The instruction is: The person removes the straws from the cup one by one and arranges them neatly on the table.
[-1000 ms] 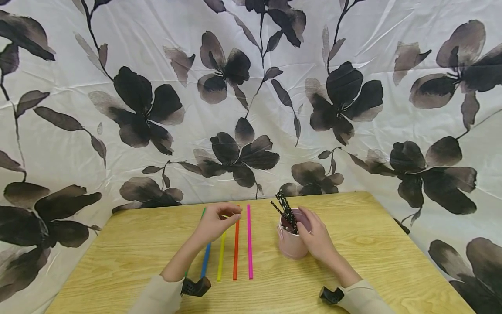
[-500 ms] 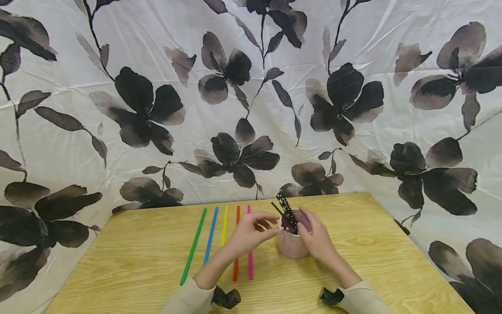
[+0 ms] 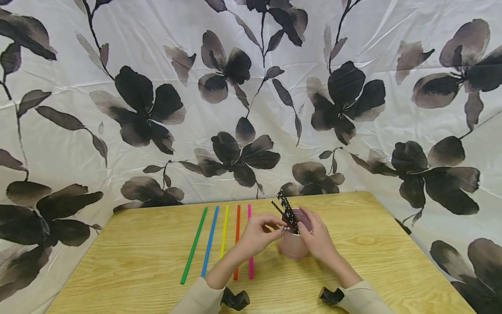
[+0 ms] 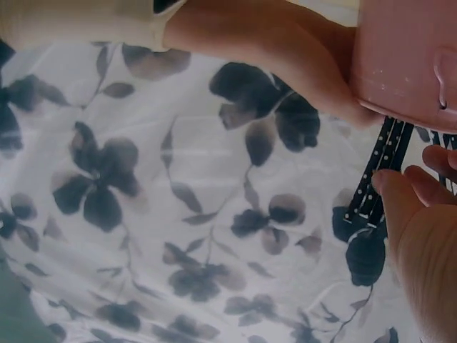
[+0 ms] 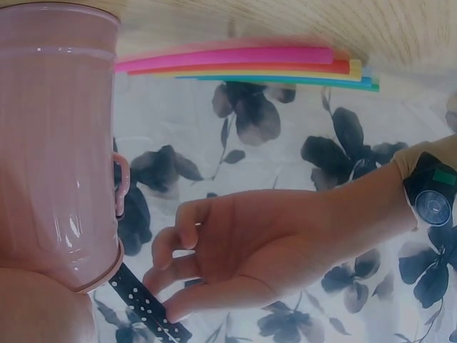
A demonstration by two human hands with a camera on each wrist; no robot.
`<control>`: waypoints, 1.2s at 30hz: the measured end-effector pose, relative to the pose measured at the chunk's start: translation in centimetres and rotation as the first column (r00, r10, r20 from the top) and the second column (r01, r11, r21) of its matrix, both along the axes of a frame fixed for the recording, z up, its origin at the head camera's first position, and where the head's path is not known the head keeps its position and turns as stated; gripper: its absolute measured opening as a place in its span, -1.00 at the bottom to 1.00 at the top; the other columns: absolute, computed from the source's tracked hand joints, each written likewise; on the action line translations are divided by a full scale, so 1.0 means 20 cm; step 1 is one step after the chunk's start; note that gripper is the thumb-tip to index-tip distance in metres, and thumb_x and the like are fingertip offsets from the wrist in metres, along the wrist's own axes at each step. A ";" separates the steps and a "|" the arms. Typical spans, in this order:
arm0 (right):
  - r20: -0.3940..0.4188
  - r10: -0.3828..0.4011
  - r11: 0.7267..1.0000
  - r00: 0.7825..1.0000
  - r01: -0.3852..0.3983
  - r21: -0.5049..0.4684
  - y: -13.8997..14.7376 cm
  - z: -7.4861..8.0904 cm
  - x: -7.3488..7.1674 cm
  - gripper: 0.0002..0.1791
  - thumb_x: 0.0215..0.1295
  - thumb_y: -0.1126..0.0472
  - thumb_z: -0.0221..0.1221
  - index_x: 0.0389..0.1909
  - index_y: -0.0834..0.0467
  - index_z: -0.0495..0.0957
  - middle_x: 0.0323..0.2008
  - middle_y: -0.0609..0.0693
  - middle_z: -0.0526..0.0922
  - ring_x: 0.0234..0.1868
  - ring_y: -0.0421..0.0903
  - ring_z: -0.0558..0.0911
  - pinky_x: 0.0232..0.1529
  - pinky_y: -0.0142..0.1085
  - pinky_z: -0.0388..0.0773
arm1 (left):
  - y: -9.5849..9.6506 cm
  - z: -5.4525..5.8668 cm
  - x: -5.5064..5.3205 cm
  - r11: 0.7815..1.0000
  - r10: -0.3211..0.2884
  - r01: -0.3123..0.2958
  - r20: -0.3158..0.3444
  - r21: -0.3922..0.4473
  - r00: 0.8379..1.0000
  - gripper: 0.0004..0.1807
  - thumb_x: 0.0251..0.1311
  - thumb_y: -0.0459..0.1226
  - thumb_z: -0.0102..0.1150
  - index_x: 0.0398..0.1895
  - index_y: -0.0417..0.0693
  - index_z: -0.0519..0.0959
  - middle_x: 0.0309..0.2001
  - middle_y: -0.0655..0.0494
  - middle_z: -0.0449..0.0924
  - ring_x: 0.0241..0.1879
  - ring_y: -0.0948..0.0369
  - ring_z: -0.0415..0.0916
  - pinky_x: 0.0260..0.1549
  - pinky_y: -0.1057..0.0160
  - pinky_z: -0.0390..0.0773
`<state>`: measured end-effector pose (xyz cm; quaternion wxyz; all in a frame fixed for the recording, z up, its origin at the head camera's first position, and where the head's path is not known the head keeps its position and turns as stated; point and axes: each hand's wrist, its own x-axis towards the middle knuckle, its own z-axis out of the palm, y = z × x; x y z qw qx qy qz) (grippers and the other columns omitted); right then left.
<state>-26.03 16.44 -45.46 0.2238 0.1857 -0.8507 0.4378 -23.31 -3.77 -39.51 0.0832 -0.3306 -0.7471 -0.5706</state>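
Note:
A pink metal bucket [image 3: 293, 246] stands on the table and holds several black straws with white dots [image 3: 289, 211]. Its right side is gripped by my right hand [image 3: 319, 237], fingers behind the rim and thumb in front. At the left rim is my left hand [image 3: 256, 235], its thumb and fingers slightly bent. The right wrist view puts the left thumb and index tips right at a dotted straw [image 5: 139, 304], with a gap between them. From the left wrist, the left thumb [image 4: 389, 187] overlaps the dotted straws. The bucket hides the lower part of the straws.
Left of the bucket lie a green straw [image 3: 194, 246], a blue straw [image 3: 210, 240], a yellow straw [image 3: 224, 231], a red straw [image 3: 237, 218] and a magenta straw [image 3: 251, 266], side by side. My left forearm crosses over some. Flowered cloth [image 3: 251, 109] hangs behind the wooden table [image 3: 372, 253].
My left hand has moved right, from above the coloured straws to the bucket's left rim, its fingertips coming to the dotted straws. The right hand and bucket have stayed in place.

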 end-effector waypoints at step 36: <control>0.006 -0.019 1.000 1.000 0.019 -0.016 -0.01 0.00 0.00 -0.50 0.19 0.18 0.04 0.19 0.09 0.28 0.04 0.07 0.41 0.06 0.01 0.37 0.04 -0.07 0.29 | -0.29 0.51 0.19 0.917 0.074 0.038 -0.264 0.396 0.962 -0.82 -0.14 -0.69 0.13 -0.45 -0.42 0.42 -0.46 -0.15 0.51 -0.48 0.12 0.52 -0.49 0.31 0.53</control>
